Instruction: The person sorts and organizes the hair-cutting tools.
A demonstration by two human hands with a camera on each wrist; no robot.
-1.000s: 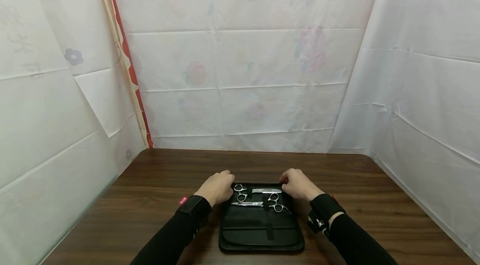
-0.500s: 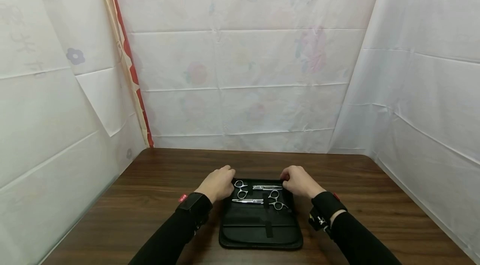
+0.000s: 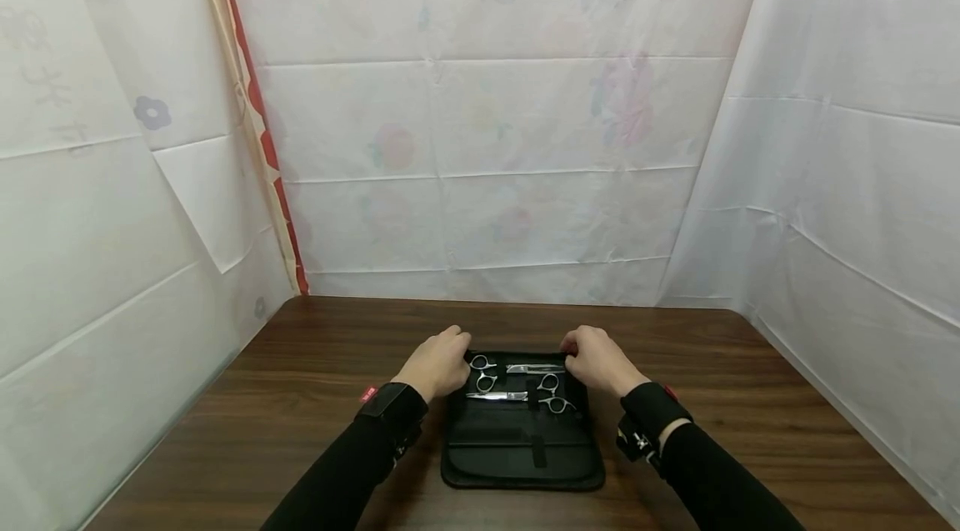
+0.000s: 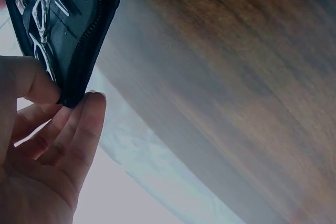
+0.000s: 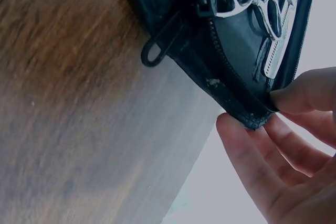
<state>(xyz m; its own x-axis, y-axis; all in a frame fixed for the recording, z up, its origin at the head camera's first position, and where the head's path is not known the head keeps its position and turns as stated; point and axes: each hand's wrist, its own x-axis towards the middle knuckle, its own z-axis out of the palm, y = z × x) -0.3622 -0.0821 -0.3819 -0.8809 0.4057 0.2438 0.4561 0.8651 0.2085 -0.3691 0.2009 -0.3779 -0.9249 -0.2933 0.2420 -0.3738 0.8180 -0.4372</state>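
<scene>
The far left corner of the black zippered scissor case (image 3: 522, 431) is pinched between thumb and curled fingers of the left hand (image 3: 437, 364); the far right corner is pinched likewise by the right hand (image 3: 597, 361). The case is laid open on the dark wood-grain table (image 3: 300, 398), its far flap held up by both hands. Two polished steel scissors (image 3: 517, 383) with ring handles are strapped inside. A zipper pull (image 5: 157, 45) is seen hanging at the edge.
</scene>
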